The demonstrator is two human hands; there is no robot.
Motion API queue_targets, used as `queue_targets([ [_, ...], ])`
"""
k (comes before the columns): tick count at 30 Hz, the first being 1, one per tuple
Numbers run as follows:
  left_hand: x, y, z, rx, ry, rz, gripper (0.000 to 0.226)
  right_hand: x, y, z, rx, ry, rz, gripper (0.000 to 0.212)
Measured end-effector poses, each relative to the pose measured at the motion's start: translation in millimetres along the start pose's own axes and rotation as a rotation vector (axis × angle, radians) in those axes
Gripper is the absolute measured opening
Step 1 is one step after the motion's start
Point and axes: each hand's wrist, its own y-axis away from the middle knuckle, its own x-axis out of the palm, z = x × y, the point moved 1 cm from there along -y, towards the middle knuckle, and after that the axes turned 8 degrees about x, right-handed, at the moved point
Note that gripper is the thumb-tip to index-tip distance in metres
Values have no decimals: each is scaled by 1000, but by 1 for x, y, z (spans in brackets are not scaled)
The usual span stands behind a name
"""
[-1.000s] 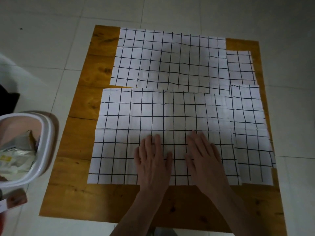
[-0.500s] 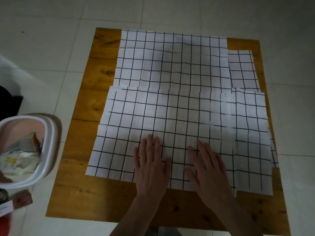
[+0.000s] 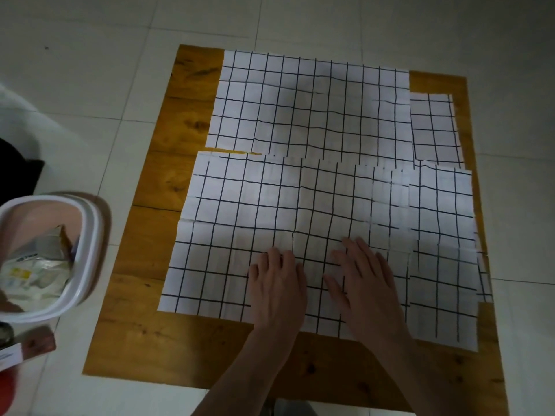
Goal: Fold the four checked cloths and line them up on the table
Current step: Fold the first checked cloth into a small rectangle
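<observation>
Checked white cloths with black grid lines cover most of the wooden table. The near cloth lies spread flat across the front half. Both my hands press flat on its near edge, side by side: my left hand and my right hand, fingers straight. A second spread cloth lies at the back. At the right, a near cloth lies partly under the front one, and a narrower cloth sits behind it.
A white bin with crumpled wrappers inside stands on the tiled floor left of the table. A small brown-and-white box lies below it. Bare wood shows along the table's left side and front edge.
The near cloth has shifted a little across the table under my flat palms, its near edge now slightly skewed. Both hands stay pressed on it.
</observation>
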Motion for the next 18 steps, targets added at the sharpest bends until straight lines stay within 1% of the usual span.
queue_targets([
  [3,-5,-2,1,-31,74,-8,16,-6,-10,6,-17,-20,-8,61],
  [6,-18,-4,0,-44,123,-33,10,-21,-30,17,-101,-85,-29,54],
  [8,-27,-6,0,-53,161,-50,8,-32,-48,27,-232,-76,-62,50],
  [11,-40,-9,5,-42,244,-53,9,-42,-76,43,-448,-3,-62,64],
  [12,-45,-9,7,-34,268,-59,9,-43,-84,48,-500,0,-58,59],
  [16,-68,-13,19,-22,339,-92,12,-51,-101,62,-604,19,-109,24],
  [18,-81,-16,29,5,369,-113,12,-58,-105,66,-621,8,-143,15],
])
